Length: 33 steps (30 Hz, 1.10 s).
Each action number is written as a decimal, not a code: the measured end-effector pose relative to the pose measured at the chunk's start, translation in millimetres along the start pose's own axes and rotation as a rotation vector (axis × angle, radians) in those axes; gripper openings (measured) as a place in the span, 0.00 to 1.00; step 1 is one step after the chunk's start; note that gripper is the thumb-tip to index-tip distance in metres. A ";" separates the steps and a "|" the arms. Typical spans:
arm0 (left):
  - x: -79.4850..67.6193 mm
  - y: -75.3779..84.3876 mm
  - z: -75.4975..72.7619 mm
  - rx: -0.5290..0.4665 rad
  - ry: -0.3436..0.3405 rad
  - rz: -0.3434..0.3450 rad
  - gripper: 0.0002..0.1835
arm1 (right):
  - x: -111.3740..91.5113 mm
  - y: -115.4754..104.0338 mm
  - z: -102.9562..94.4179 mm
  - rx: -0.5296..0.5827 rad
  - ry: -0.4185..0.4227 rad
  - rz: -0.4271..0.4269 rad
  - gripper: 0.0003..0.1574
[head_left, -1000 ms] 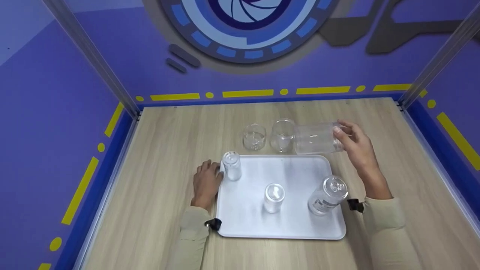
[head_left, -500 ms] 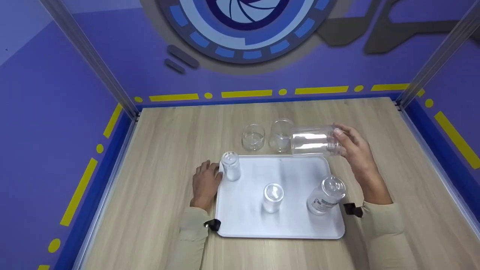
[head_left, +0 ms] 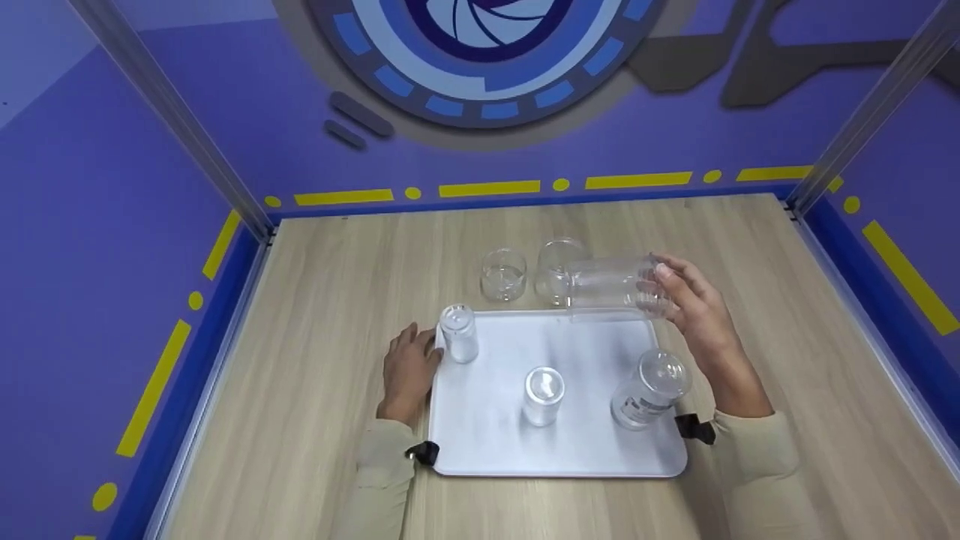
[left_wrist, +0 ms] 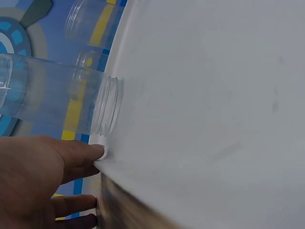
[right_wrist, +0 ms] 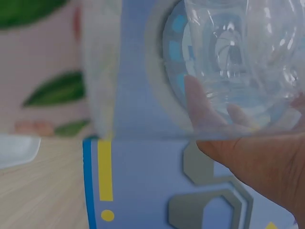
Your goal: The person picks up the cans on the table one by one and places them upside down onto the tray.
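My right hand (head_left: 701, 319) grips a clear plastic jar (head_left: 611, 286) by its ridged end. The jar lies sideways over the tray's far edge, base to the left. At the left edge of the white tray (head_left: 487, 446) rests my left hand (head_left: 409, 367); in the left wrist view its thumb (left_wrist: 95, 151) touches the rim, fingers extended beside it. Beside that hand stands a small clear jar (head_left: 459, 334), mouth down. Another small one (head_left: 542, 397) stands mid-tray. A larger upside-down jar with a printed label (head_left: 649, 394) is at the tray's right; its leaf label (right_wrist: 55, 86) looms in the right wrist view.
Behind the tray on the wooden table (head_left: 322, 300) stand a short clear container (head_left: 503, 275) and a taller one (head_left: 553, 274), which the held jar partly overlaps in the head view. Blue-purple panels (head_left: 510, 161) enclose the table at the back and sides.
My right hand has brought the sideways jar left and nearer, so its base end now overlaps the tray's far edge. The left hand stays at the tray's edge.
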<state>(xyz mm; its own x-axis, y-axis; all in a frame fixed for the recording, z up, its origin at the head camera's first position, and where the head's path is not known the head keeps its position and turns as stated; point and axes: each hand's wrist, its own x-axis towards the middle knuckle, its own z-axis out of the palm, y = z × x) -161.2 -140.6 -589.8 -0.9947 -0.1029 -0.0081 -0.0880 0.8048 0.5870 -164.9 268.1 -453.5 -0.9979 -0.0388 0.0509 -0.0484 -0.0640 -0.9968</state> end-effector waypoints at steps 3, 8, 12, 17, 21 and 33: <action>-1.8 0.1 -2.7 -0.033 -0.001 -0.011 0.25 | -1.8 0.2 3.9 0.036 -0.004 -0.002 0.31; -6.5 2.7 -9.0 -0.131 -0.014 -0.081 0.28 | -5.4 0.2 8.2 0.049 -0.014 0.003 0.30; -10.5 5.5 -11.2 -0.180 0.014 -0.108 0.29 | -7.6 0.3 11.2 0.047 -0.016 -0.003 0.29; -14.4 12.8 -14.0 -0.218 0.113 -0.105 0.29 | -9.9 1.2 14.0 0.041 -0.019 0.008 0.30; -15.9 23.2 -20.8 -0.234 0.216 -0.085 0.28 | -11.9 1.3 15.3 0.031 -0.020 0.011 0.31; -19.9 55.5 -38.1 -0.358 0.361 -0.032 0.26 | -11.6 -1.7 19.6 0.088 -0.004 0.000 0.29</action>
<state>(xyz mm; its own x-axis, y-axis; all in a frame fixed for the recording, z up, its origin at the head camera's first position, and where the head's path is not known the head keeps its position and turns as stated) -144.3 -116.2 -526.2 -0.9044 -0.3702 0.2122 -0.0316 0.5540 0.8319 -152.4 249.2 -451.1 -0.9978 -0.0424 0.0512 -0.0442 -0.1518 -0.9874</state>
